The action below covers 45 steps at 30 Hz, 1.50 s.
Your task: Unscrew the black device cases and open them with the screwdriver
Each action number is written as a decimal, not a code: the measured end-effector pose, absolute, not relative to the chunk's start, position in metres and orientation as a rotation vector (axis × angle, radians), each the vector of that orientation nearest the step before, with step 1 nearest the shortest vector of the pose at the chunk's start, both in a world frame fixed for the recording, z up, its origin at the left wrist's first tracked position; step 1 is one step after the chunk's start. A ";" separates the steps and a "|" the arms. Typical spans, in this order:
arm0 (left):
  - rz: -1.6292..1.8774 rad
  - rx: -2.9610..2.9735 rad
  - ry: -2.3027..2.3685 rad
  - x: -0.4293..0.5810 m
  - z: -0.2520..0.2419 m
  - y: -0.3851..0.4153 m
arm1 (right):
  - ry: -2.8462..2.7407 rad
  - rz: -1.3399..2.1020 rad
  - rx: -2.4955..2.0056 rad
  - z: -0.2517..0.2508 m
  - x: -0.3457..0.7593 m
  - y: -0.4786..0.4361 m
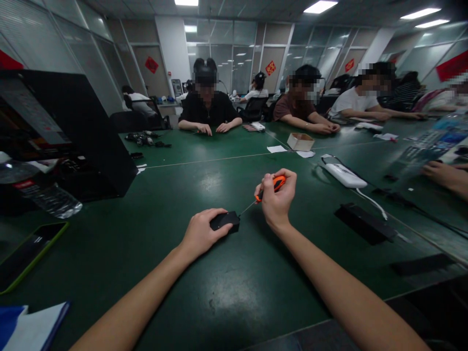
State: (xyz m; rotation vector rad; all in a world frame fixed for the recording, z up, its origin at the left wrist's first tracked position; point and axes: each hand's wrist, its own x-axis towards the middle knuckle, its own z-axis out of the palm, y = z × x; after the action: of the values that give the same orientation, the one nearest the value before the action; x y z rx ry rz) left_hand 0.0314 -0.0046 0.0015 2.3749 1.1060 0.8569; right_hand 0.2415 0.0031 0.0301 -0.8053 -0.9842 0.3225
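On the green tabletop point(175, 195), a small black box-shaped block point(229, 222) lies under the fingers of my left hand point(200, 233), gripped between thumb and fingers. My right hand point(278, 197) is wrapped round the orange-and-black handle of a screwdriver point(278, 183). Its thin metal shaft slants down to the left, and the tip meets the block's right end. Whether a screw sits at that spot is too small to tell.
At the left stand a black computer case point(91, 131), a water bottle point(47, 192) and a phone point(31, 251). To the right lie a white power strip point(343, 174) with a cable and a long black box point(365, 223). Further back is a small open box point(300, 142); people sit across the table.
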 end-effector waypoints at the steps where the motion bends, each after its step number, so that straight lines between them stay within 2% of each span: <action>1: 0.856 2.380 1.102 0.031 0.001 -0.005 | -0.985 0.325 -0.801 0.029 0.241 0.003; 14: 0.906 2.451 1.091 0.031 -0.004 -0.003 | -0.749 0.489 -0.917 0.004 0.243 0.018; 22: 0.922 2.483 1.102 0.029 -0.005 -0.002 | -1.227 0.160 -0.565 0.018 0.212 -0.007; 27: 0.911 2.492 1.120 0.030 -0.004 -0.002 | -0.876 0.393 -0.746 0.023 0.213 0.001; 32: 0.897 2.494 1.122 0.032 -0.001 -0.003 | -0.548 0.705 -0.928 -0.001 0.221 0.019; 45: 0.950 2.400 1.073 0.032 -0.002 -0.003 | -0.455 0.918 -0.910 -0.011 0.221 0.028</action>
State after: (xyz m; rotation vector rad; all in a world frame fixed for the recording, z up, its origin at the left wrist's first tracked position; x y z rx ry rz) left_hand 0.0316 -0.0033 -0.0023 2.3998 1.0735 0.9496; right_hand 0.2212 0.0282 -0.0115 -0.9097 -0.4545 0.9176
